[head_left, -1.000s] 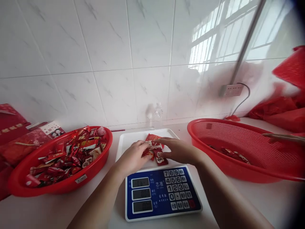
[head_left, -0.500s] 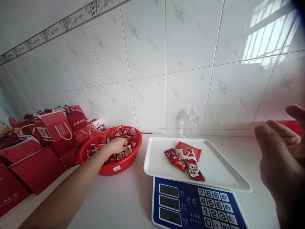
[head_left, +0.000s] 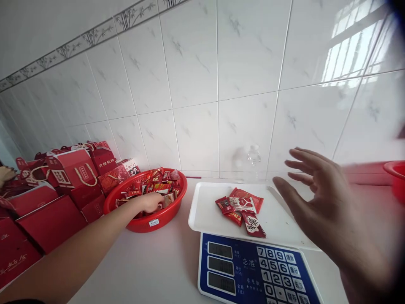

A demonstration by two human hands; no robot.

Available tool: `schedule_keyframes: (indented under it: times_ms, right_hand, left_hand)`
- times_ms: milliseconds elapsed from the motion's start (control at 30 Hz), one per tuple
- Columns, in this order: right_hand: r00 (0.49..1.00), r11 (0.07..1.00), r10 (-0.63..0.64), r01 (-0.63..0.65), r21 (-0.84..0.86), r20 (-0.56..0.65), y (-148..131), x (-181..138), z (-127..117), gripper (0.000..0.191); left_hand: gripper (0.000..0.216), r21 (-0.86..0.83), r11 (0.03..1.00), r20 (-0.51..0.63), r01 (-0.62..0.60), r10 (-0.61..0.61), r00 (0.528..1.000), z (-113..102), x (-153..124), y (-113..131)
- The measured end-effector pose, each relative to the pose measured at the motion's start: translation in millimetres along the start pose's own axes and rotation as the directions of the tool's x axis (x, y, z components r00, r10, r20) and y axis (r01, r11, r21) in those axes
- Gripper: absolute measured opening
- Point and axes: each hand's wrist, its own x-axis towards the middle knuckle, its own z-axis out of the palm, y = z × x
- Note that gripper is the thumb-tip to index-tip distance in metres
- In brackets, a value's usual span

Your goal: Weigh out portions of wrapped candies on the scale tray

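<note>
My left hand [head_left: 153, 202] reaches into a red plastic basket [head_left: 152, 223] full of small wrapped sweets [head_left: 156, 177]. Its fingers are bent in beside a beige-and-red packet [head_left: 168, 199]; whatever they pinch is hidden. Over the right side of a white tray [head_left: 202, 211] hovers my right hand [head_left: 325, 207], empty, thumb and fingers spread, slightly blurred. On the tray lie several red packets, among them a white-and-red one [head_left: 242, 204] and a dark red one [head_left: 253, 223]. The tray sits on a blue weighing scale [head_left: 249, 274] with number keys and three displays.
Red gift boxes [head_left: 71, 169] with rope handles crowd the left side. Another person's hand [head_left: 6, 174] shows at the far left edge. Behind the tray stands a clear plastic bottle [head_left: 253, 158] against the tiled wall [head_left: 196, 84]. A red basin [head_left: 397, 171] is at the right edge.
My right hand has swung leftward from the right edge to over the tray, fingers spread. My left hand has shifted slightly left and nearer within the basket. The view has tilted a little.
</note>
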Motion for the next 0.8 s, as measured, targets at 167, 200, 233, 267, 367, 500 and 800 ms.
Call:
schedule_keyframes:
  times_ms: [167, 200, 233, 267, 367, 500, 800]
  right_hand:
    - [0.958, 0.987, 0.138, -0.113, -0.112, 0.253, 7.1, 0.3, 0.7, 0.039]
    - [0.925, 0.982, 0.161, -0.117, -0.146, 0.345, 8.9, 0.1, 0.9, 0.038]
    - [0.886, 0.977, 0.186, -0.122, -0.173, 0.425, 10.5, -0.1, 1.3, 0.038]
    - [0.846, 0.971, 0.215, -0.133, -0.198, 0.488, 11.8, -0.3, 1.8, 0.037]
    - [0.771, 0.951, 0.291, -0.168, -0.261, 0.566, 14.0, -0.7, 4.5, 0.037]
    - [0.707, 0.943, 0.315, -0.154, -0.296, 0.633, 16.1, -2.7, 7.5, 0.041]
    - [0.687, 0.948, 0.313, -0.181, -0.262, 0.656, 26.3, -2.1, 9.2, 0.042]
  left_hand:
    - [0.006, 0.062, 0.998, -0.042, -0.033, 0.036, 0.998, -23.4, -1.3, 11.4]
    - [0.005, 0.051, 0.998, -0.113, -0.037, 0.043, 0.993, -27.9, 0.2, 16.2]
    - [0.007, -0.004, 0.999, -0.191, -0.042, 0.041, 0.981, -31.5, 2.0, 22.5]
    - [0.012, -0.101, 0.993, -0.238, -0.056, 0.030, 0.971, -34.0, 3.5, 30.6]
    - [0.030, -0.497, 0.861, -0.195, -0.112, 0.015, 0.981, -31.8, 5.3, 64.9]
    - [0.042, -0.803, 0.587, -0.025, -0.105, 0.143, 0.989, -10.2, 7.3, 119.7]
    - [0.037, -0.643, 0.738, 0.069, -0.207, 0.324, 0.944, 45.9, 40.0, 181.3]
